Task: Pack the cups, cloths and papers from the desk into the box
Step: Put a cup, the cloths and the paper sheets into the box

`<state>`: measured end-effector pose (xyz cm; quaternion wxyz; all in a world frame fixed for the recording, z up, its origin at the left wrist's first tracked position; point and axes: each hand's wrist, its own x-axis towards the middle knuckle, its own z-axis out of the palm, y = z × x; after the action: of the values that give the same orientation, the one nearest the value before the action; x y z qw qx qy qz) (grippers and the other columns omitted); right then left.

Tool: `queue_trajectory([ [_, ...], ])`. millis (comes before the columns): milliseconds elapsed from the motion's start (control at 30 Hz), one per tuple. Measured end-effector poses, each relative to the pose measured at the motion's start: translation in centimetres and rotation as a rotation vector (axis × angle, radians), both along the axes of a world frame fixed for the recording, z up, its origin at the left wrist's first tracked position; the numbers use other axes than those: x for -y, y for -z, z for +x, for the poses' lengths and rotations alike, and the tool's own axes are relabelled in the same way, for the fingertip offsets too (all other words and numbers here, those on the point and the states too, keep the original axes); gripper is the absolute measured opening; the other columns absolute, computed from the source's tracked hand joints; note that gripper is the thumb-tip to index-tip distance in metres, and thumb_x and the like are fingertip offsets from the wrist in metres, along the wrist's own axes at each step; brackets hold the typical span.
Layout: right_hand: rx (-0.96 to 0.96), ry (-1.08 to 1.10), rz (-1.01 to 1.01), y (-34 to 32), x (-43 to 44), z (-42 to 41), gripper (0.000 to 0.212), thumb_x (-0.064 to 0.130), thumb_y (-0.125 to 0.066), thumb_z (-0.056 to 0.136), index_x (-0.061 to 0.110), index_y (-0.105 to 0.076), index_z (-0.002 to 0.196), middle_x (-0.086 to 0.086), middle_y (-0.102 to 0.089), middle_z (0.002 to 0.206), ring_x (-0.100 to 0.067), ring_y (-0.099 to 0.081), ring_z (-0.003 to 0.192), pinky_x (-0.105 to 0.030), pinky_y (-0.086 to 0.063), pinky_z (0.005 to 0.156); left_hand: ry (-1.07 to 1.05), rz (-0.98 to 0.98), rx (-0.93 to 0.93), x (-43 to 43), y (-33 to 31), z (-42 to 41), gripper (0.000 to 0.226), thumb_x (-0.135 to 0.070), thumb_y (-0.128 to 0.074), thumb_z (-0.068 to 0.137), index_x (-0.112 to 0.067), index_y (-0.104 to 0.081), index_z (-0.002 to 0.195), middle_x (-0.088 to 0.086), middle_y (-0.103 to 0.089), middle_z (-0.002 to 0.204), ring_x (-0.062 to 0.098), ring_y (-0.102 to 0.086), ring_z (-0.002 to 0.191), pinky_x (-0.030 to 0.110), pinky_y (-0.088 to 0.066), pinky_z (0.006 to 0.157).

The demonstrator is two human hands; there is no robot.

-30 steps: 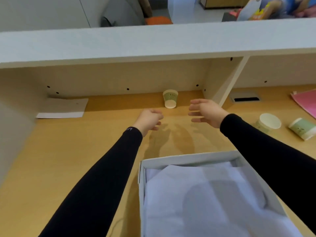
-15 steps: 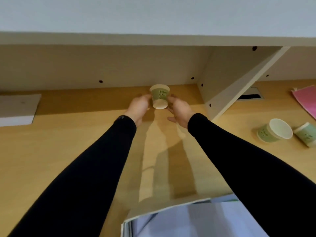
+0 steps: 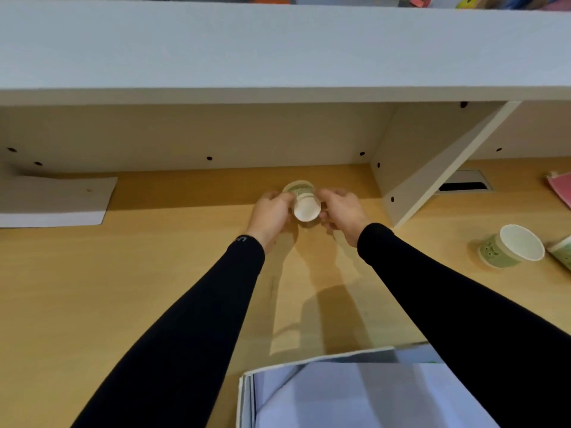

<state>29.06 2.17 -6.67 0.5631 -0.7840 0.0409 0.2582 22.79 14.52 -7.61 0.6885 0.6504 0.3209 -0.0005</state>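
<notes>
1. Your left hand [image 3: 272, 211] and right hand [image 3: 340, 211] curl their fingers around the cup [image 3: 304, 202], tilted, far centre of the desk [image 3: 92, 288].
2. Both arms reach forward; the box [image 3: 247, 396] lies near.

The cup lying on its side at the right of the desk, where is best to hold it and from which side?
Probably the green wall of the cup, just behind the rim, pinched from above across its width. It lies with its open mouth toward the camera, so the round wall is exposed; the next cup crowds its right side.
</notes>
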Motion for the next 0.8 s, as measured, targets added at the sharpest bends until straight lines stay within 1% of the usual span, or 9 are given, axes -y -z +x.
queue_trajectory([
  [67,-0.033,-0.041,-0.005,-0.1,0.9,-0.8,0.034,0.038,-0.053,0.087,0.016,-0.054,0.113,-0.001,-0.058,0.072,-0.018,-0.052,0.066,-0.035,-0.046,0.064,0.008,-0.047,-0.032,0.3,0.3,-1.3,0.036,-0.035,-0.050,0.088,-0.009,-0.055,0.112,0.002,-0.055,0.075,0.016,-0.051,0.057,0.022,-0.038,0.041],
  [167,-0.105,-0.115,-0.043,-0.4,1.4,-2.3,0.031,0.038,-0.052,0.089,0.012,-0.059,0.105,-0.002,-0.057,0.070,-0.019,-0.054,0.062,-0.036,-0.049,0.066,0.046,-0.087,-0.063,1.5,0.4,-2.8,0.029,-0.034,-0.050,0.088,-0.007,-0.062,0.091,0.001,-0.051,0.061,0.014,-0.044,0.043,0.025,-0.037,0.043],
  [267,-0.040,-0.104,-0.109,-0.8,2.2,-3.8,0.024,0.029,-0.054,0.088,0.009,-0.062,0.101,-0.002,-0.057,0.070,-0.020,-0.052,0.060,-0.036,-0.048,0.064,0.043,0.050,-0.127,2.7,0.2,-3.9,0.028,-0.031,-0.053,0.085,-0.006,-0.064,0.092,0.004,-0.055,0.073,0.018,-0.046,0.055,0.027,-0.038,0.052],
  [333,-0.016,-0.101,-0.109,-1.2,2.9,-4.5,0.022,0.025,-0.054,0.089,0.011,-0.061,0.103,-0.001,-0.059,0.081,-0.015,-0.052,0.064,-0.031,-0.046,0.063,0.077,0.110,-0.148,2.9,-0.2,-4.5,0.030,-0.033,-0.052,0.085,-0.009,-0.063,0.099,0.004,-0.056,0.081,0.020,-0.050,0.067,0.029,-0.040,0.059],
  [467,-0.080,-0.077,0.078,-3.3,4.3,-5.8,0.036,0.024,-0.048,0.093,0.009,-0.056,0.124,-0.002,-0.058,0.118,-0.018,-0.057,0.099,-0.031,-0.051,0.078,0.024,0.010,-0.044,3.5,-2.9,-5.7,0.033,-0.033,-0.046,0.090,-0.008,-0.060,0.106,0.006,-0.062,0.092,0.022,-0.060,0.080,0.034,-0.050,0.068],
  [533,-0.039,-0.079,0.123,-5.3,5.0,-7.0,0.038,0.030,-0.047,0.094,0.010,-0.055,0.125,-0.005,-0.061,0.120,-0.020,-0.060,0.105,-0.032,-0.054,0.077,-0.018,0.082,0.035,4.1,-4.8,-6.5,0.031,-0.034,-0.045,0.090,-0.011,-0.060,0.104,0.008,-0.064,0.097,0.023,-0.063,0.087,0.038,-0.054,0.072],
  [600,0.075,-0.102,0.127,-7.7,6.0,-8.6,0.038,0.039,-0.046,0.094,0.013,-0.057,0.119,-0.005,-0.065,0.111,-0.016,-0.064,0.095,-0.028,-0.056,0.066,-0.019,0.212,0.140,5.0,-7.1,-8.0,0.024,-0.037,-0.046,0.090,-0.018,-0.058,0.097,0.005,-0.065,0.094,0.019,-0.063,0.081,0.034,-0.054,0.062],
  [700,0.244,-0.194,0.058,-10.9,8.5,-11.7,0.037,0.048,-0.042,0.093,0.020,-0.061,0.106,0.000,-0.070,0.087,-0.005,-0.066,0.066,-0.021,-0.051,0.048,0.064,0.283,0.312,6.7,-10.1,-11.0,0.024,-0.043,-0.046,0.088,-0.024,-0.061,0.086,-0.002,-0.063,0.078,0.010,-0.060,0.061,0.024,-0.048,0.049],
  [800,0.247,-0.299,-0.035,-12.2,11.8,-14.6,0.034,0.047,-0.040,0.093,0.022,-0.062,0.098,-0.002,-0.068,0.076,-0.003,-0.061,0.048,-0.018,-0.044,0.038,0.206,0.341,0.249,8.7,-11.4,-13.5,0.027,-0.044,-0.046,0.089,-0.022,-0.061,0.085,-0.003,-0.061,0.070,0.008,-0.056,0.048,0.025,-0.044,0.042],
])
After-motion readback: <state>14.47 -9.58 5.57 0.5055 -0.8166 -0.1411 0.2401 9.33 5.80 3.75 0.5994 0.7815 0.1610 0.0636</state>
